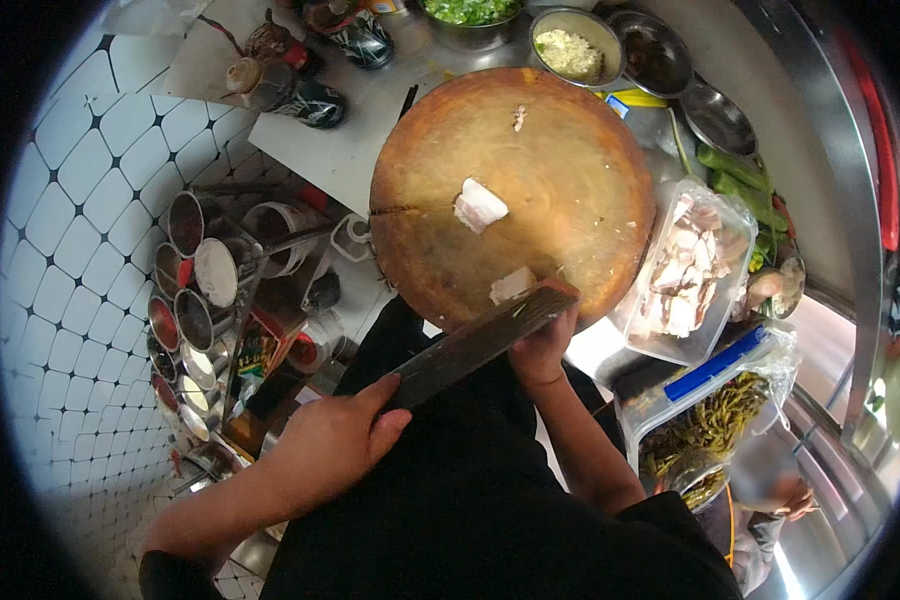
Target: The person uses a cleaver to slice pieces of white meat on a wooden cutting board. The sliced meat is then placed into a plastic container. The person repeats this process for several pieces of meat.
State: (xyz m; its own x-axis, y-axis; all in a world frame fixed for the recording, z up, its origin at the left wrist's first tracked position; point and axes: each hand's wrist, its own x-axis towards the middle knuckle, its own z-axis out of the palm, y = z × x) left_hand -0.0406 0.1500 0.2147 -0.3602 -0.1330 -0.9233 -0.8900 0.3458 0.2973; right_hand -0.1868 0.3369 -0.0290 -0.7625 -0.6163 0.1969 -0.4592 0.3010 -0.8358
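A dark steel cleaver is held slantwise over the near edge of a round wooden chopping block. My left hand has thumb and forefinger on its lower left end. At the upper right end, my right hand grips it, its fingers partly hidden behind the metal. One pale slice of fatty meat lies left of the block's middle, another piece just beyond the cleaver. A small meat scrap rests near the far rim. Right of the block stands a clear plastic tub of sliced meat.
Metal bowls hold chopped green onion and minced garlic beyond the block. Dark bottles stand at the far left, seasoning containers at left. Green peppers and a tub of green vegetables are at right. Another person's hand shows lower right.
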